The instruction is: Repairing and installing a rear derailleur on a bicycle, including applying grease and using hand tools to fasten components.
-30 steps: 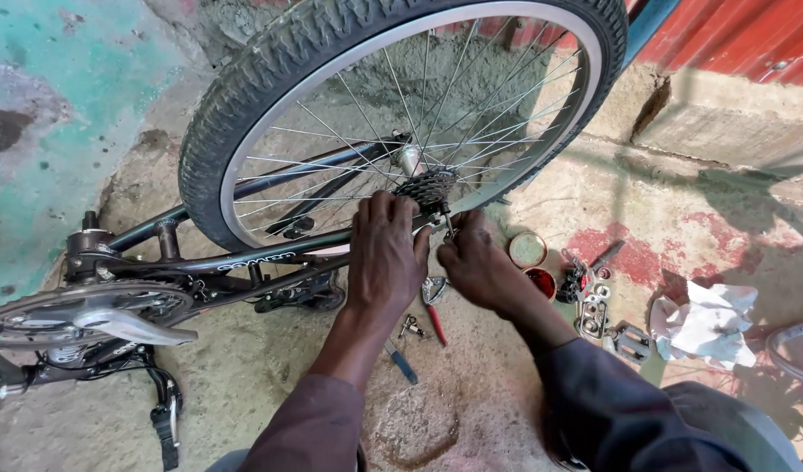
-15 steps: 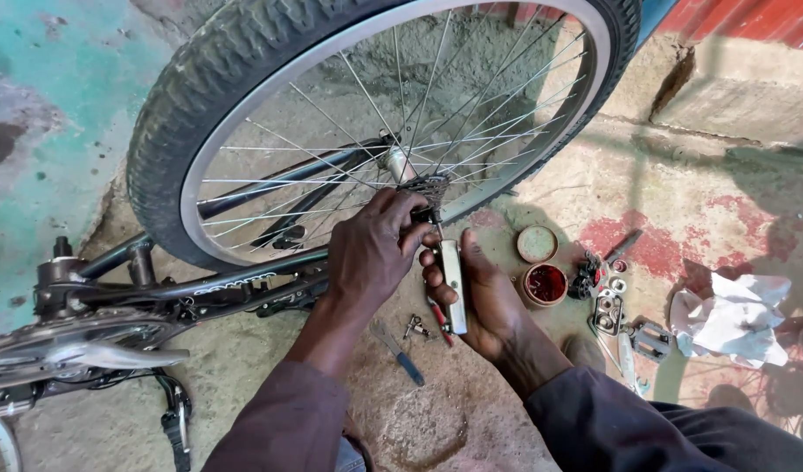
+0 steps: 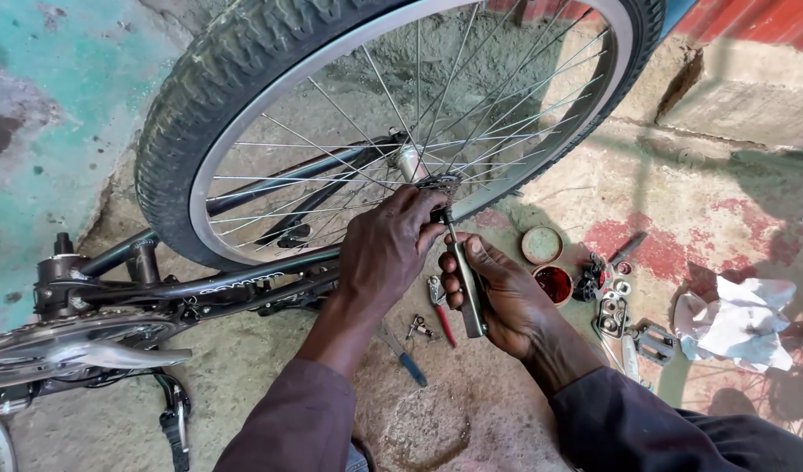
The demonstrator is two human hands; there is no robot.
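Right, your left hand (image 3: 386, 253) grips the hub (image 3: 438, 185) of the upturned wheel (image 3: 170, 140); your right hand (image 3: 498, 293) is closed around a wrench (image 3: 468, 281) standing upright, head at the hub. Pliers (image 3: 440, 301) lie on the floor below.

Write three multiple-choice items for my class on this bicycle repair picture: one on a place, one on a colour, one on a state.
1. Where does the white cloth lie?
A. On the ground at the right
B. On the tyre
C. Over the left hand

2. What colour are the handles of the pliers on the ground?
A. Green
B. Red
C. Yellow

3. How is the right hand?
A. Open and empty
B. Flat on the ground
C. Closed around a metal wrench

Key: 1 A, it lies crumpled beside the loose metal parts. 2 B, red grips show. 3 C, fingers wrap the wrench, which reaches up to the wheel hub.
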